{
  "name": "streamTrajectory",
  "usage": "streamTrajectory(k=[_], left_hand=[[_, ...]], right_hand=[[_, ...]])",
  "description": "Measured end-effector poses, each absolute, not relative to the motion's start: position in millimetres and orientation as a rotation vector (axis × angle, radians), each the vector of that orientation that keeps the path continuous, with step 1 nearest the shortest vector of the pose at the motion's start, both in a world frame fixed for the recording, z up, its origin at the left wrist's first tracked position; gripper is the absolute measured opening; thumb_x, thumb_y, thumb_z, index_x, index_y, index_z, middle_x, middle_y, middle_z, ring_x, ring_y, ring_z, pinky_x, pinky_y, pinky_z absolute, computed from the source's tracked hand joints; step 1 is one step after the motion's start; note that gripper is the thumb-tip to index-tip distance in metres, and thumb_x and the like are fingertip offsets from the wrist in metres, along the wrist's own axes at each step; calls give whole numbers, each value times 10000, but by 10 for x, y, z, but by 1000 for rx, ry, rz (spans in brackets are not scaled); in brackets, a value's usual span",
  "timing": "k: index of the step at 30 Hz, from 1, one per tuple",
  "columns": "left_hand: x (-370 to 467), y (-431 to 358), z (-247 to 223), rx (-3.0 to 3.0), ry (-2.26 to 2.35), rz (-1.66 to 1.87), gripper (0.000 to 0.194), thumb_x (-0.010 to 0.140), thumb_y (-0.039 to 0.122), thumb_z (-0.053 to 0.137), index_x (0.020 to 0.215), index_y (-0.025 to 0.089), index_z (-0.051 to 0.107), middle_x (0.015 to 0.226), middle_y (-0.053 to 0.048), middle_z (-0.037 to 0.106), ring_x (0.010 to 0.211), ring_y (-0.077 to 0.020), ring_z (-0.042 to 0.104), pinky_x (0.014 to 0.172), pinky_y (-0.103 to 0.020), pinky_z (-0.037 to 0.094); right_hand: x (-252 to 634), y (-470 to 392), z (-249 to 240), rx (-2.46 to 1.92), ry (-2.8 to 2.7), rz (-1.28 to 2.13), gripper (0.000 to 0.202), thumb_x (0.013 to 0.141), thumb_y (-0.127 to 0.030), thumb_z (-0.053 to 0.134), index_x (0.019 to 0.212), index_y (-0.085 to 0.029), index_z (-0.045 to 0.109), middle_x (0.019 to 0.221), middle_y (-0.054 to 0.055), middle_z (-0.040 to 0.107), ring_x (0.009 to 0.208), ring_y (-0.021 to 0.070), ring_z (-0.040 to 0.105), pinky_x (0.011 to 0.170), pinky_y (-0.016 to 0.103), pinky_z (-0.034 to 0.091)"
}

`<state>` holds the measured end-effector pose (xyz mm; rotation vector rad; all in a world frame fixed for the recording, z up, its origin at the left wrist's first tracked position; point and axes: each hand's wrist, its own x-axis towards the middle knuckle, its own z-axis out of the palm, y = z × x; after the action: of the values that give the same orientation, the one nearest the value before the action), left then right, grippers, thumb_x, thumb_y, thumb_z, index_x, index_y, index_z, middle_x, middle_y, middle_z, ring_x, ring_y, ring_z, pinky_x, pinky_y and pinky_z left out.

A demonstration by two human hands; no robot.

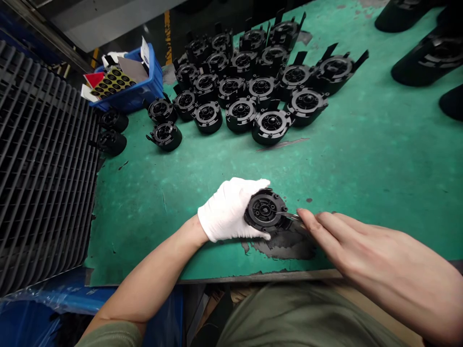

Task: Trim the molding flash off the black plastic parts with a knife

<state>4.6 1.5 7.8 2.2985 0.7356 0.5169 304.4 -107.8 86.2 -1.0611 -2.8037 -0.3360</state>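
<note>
My left hand point(231, 210), in a white glove, is wrapped around a round black plastic housing point(265, 210). The housing's ribbed circular face is turned up toward me, near the table's front edge. Bare and closed, my right hand point(340, 236) pinches a slim pointed metal tool point(290, 216). Its thin tip reaches over the right side of the housing's face; whether it touches cannot be made out. The tool's rear part is hidden by my fingers.
Several similar black housings point(240, 113) stand grouped at the back of the green table point(152, 193). A blue bin point(155, 77) with cards and stickers sits at the back left. Stacked grey grids point(47, 164) rise along the left. Taller black cylinders point(415, 65) are at the far right.
</note>
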Motion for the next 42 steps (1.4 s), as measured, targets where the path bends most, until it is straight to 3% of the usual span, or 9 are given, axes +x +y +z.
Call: streamTrajectory(k=[12, 19, 22, 26, 29, 31, 34, 38, 42], left_hand=[[16, 22, 20, 2377, 535, 752, 1081, 975, 817, 886, 1771, 234, 444, 1612, -227, 764, 1444, -407, 811, 1228, -550, 662], [13, 13, 53, 2376, 606, 671, 1076, 884, 775, 984, 1686, 231, 517, 1582, -222, 775, 1406, -413, 818, 1221, -585, 662], [20, -4, 83, 2366, 608, 690, 1002, 898, 715, 996, 1646, 235, 535, 1549, -210, 782, 1383, -392, 820, 1224, -578, 663], [37, -66, 32, 2397, 790, 760, 1142, 808, 883, 989, 1611, 215, 528, 1475, -226, 778, 1389, -427, 803, 1213, -626, 665], [42, -134, -41, 2458, 903, 865, 1330, 737, 1002, 946, 1657, 175, 458, 1499, -269, 730, 1449, -465, 762, 1229, -671, 654], [50, -167, -58, 2457, 874, 919, 1300, 763, 976, 953, 1648, 169, 447, 1523, -275, 708, 1448, -449, 763, 1215, -651, 669], [85, -174, -13, 2404, 815, 890, 1143, 773, 871, 1022, 1564, 195, 550, 1467, -221, 745, 1363, -404, 799, 1174, -596, 694], [163, -132, 87, 2373, 817, 724, 932, 630, 821, 1118, 1262, 237, 760, 1169, -104, 786, 1104, -348, 823, 1035, -523, 719], [210, -111, 109, 2396, 847, 675, 875, 549, 790, 1159, 1117, 242, 782, 1014, -66, 742, 971, -323, 787, 940, -504, 711]], right_hand=[[3112, -977, 852, -978, -2832, -299, 556, 904, 115, 470, 1408, 19, 684, 1046, 129, 800, 805, 220, 805, 670, 360, 664], [3256, -903, 637, -1014, -2768, -44, 519, 1043, 68, 439, 1503, -46, 651, 1002, 45, 734, 755, 154, 720, 649, 299, 541], [3290, -890, 554, -1037, -2623, 49, 370, 1161, -59, 464, 1441, -118, 698, 941, 24, 714, 714, 153, 683, 597, 316, 463], [3320, -1003, 579, -1316, -2373, 232, 203, 1199, -249, 609, 1351, -213, 739, 1105, 71, 825, 827, 202, 781, 717, 339, 595], [3250, -1152, 620, -1399, -2317, 188, 287, 1209, -275, 586, 1455, -212, 721, 1143, 96, 837, 852, 238, 802, 726, 365, 622], [3146, -1221, 634, -1375, -2388, 148, 347, 1233, -299, 538, 1515, -172, 697, 1065, 89, 796, 807, 227, 775, 684, 353, 602], [2984, -1233, 638, -1388, -2475, 74, 362, 1245, -274, 472, 1484, -143, 710, 942, 63, 709, 721, 201, 683, 623, 328, 535], [2873, -1160, 635, -1360, -2557, -84, 318, 1195, -154, 465, 1409, -111, 698, 885, 36, 616, 733, 200, 627, 637, 333, 487], [2846, -1134, 670, -1321, -2619, -119, 342, 1101, -20, 481, 1362, -135, 671, 892, 29, 615, 770, 206, 631, 689, 345, 511]])
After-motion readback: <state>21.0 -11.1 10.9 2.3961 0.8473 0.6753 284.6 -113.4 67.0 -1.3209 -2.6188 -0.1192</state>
